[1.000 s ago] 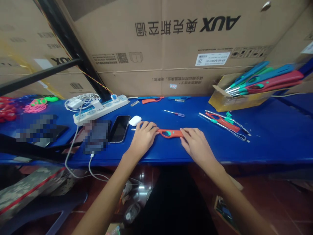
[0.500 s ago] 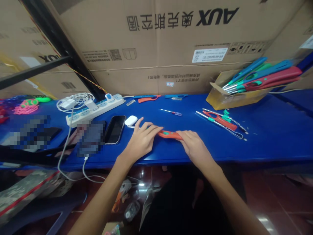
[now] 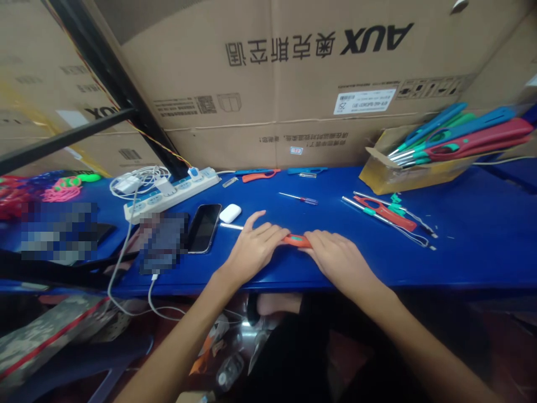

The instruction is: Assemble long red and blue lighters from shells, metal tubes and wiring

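Observation:
Both my hands grip an orange lighter [image 3: 297, 241], a long-necked one with a green trigger, just above the blue table. My left hand [image 3: 257, 246] is closed around its neck end, and the metal tube [image 3: 230, 226] sticks out to the left. My right hand [image 3: 335, 254] wraps the handle end, hiding most of it. To the right lie an orange lighter shell [image 3: 392, 212], metal tubes [image 3: 377, 217] and small green pieces [image 3: 396, 202]. A screwdriver [image 3: 300, 198] with a clear purple handle rests beyond my hands.
An open carton [image 3: 419, 180] of lighters stands back right. Blue and orange lighter parts [image 3: 260, 176] lie along the big cardboard boxes [image 3: 268, 73]. At left are a phone [image 3: 205, 228], a white earbud case [image 3: 230, 212], a power strip [image 3: 172, 196] with cables and a black metal frame [image 3: 104, 73].
My right hand has slid further over the lighter's handle, so less orange shows between my hands. The whole view has shifted slightly, moving the table's contents right and down.

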Tool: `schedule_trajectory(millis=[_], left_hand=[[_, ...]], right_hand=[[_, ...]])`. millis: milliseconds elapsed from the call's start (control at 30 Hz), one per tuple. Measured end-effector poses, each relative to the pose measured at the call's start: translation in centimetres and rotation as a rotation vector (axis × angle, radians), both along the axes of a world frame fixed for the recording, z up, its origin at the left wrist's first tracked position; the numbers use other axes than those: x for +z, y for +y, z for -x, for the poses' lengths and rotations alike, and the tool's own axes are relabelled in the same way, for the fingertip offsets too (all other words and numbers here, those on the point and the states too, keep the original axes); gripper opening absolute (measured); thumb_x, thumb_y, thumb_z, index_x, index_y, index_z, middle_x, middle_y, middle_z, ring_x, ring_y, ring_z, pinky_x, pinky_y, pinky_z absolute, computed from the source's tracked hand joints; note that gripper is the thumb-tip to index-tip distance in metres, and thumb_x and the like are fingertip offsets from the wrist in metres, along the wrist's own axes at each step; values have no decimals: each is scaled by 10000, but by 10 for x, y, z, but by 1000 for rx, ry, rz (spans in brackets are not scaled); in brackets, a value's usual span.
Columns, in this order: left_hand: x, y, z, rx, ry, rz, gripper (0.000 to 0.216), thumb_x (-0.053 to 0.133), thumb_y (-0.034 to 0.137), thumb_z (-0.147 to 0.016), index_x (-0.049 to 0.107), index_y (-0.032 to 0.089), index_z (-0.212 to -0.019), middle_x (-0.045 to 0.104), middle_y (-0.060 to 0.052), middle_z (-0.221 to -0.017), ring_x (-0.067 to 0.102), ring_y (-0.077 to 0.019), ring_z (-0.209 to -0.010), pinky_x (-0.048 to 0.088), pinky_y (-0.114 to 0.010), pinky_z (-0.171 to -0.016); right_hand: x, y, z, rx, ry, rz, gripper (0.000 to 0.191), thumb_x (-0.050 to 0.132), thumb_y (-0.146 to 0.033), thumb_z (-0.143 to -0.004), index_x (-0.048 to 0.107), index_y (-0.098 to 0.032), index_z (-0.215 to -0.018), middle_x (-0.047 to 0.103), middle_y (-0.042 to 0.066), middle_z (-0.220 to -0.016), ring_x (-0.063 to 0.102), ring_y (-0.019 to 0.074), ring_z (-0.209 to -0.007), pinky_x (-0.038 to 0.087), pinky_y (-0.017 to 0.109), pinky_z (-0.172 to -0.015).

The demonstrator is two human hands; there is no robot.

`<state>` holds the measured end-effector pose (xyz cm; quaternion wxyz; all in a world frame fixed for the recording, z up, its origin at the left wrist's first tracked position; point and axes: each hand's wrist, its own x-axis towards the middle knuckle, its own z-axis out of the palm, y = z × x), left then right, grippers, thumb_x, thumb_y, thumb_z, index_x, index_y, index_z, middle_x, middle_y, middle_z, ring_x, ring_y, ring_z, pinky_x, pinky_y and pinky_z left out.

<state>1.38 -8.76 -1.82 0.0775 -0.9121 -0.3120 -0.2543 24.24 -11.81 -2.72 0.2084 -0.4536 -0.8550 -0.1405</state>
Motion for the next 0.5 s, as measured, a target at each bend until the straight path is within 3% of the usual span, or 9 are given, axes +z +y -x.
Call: schedule_trajectory(millis=[200, 333, 433, 500], left_hand=[[-4, 2, 1, 64, 6, -32, 236, 466, 178, -1034, 665, 197, -1160, 764, -36, -1019, 689, -184, -921, 377, -485, -1128], [2, -3, 5, 109, -43, -158, 294, 559, 276, -1010, 577, 224, -1298, 724, -70, -1219, 634, -248, -1173, 311, -528, -1185], [6, -15, 4, 238, -352, -272, 474, 650, 378, -954, 474, 280, -1383, 650, -87, -1340, 540, -297, -1313, 307, -592, -1180], [6, -26, -1, 412, -737, -178, 432, 561, 349, -1005, 435, 286, -1412, 589, -106, -1390, 546, -271, -1298, 415, -527, -1127]], right_hand=[[4, 8, 1, 75, 25, 42, 320, 419, -378, -1061, 637, -169, -955, 725, 70, -812, 695, 197, -701, 426, 292, -588], [-3, 6, -3, 29, 53, -18, 459, 312, -470, -1072, 631, -177, -920, 716, 61, -747, 696, 185, -607, 380, 276, -502], [-8, -2, -5, -55, 116, -62, 516, 266, -509, -1070, 629, -178, -911, 706, 52, -681, 676, 185, -505, 342, 276, -433], [-10, -11, -4, -95, 174, -60, 515, 262, -508, -1072, 634, -173, -951, 706, 48, -656, 670, 187, -469, 358, 275, -415]])
